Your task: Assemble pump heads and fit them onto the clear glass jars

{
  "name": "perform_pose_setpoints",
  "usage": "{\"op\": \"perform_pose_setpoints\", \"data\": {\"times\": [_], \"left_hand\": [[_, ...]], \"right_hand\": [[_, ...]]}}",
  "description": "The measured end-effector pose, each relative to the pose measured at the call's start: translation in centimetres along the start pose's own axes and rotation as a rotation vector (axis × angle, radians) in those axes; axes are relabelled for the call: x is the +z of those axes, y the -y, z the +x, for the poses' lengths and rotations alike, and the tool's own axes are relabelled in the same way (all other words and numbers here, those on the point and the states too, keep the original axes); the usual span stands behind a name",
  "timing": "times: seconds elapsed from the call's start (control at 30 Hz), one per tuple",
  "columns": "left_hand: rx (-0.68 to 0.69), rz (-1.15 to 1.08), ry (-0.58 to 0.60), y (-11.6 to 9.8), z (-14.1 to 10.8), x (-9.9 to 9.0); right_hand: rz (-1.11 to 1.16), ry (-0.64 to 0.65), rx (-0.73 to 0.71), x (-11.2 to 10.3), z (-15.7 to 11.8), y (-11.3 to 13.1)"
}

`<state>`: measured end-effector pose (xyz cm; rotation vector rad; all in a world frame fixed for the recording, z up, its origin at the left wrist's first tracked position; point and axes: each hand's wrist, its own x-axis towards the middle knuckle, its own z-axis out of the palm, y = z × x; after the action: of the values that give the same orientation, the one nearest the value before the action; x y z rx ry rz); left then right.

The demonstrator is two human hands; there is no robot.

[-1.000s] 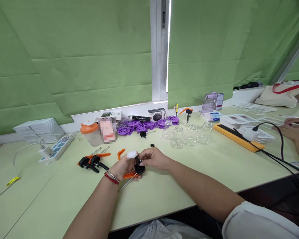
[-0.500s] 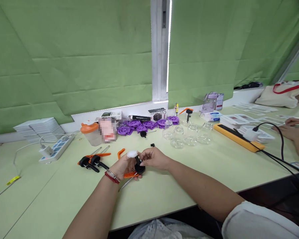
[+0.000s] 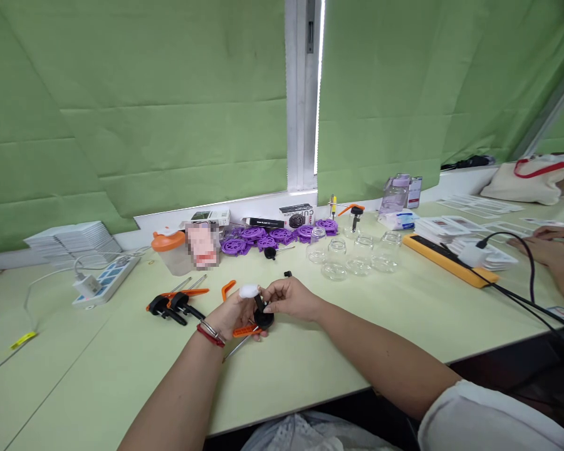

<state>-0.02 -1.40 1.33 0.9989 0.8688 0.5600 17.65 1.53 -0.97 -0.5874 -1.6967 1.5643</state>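
My left hand (image 3: 235, 313) is wrapped round a black part (image 3: 264, 318) with an orange handle (image 3: 247, 330) and a thin metal rod (image 3: 239, 347) sticking out toward me. A white wrap covers the thumb of that hand. My right hand (image 3: 289, 297) is closed at the upper side of the same black part, its fingertips pinching something small there that I cannot make out. Beyond my hands lie a small black piece (image 3: 288, 274) and a loose orange handle (image 3: 227, 289). Two black assemblies (image 3: 181, 303) with orange handles and metal rods rest to the left.
Purple discs (image 3: 254, 234) and several clear glass jars (image 3: 337, 255) stand toward the window. An orange-lidded cup (image 3: 169, 247) is behind left, near a white power strip (image 3: 108, 282). At right are a yellow power strip (image 3: 451, 262), cables, and another person's hands (image 3: 545, 244).
My hands and the black part hardly differ from before. At the right edge, the other person's hands have shifted slightly.
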Motion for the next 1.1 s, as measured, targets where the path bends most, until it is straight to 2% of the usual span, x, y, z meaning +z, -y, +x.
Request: {"op": "perform_pose_setpoints", "data": {"times": [0.53,1.1], "left_hand": [[0.001,0.018,0.050,-0.20,-0.24,0.00],[-0.030,0.006,0.067,-0.01,-0.16,0.13]], "right_hand": [[0.018,0.008,0.026,0.36,-0.17,0.75],[0.037,-0.001,0.033,0.14,0.01,0.22]]}}
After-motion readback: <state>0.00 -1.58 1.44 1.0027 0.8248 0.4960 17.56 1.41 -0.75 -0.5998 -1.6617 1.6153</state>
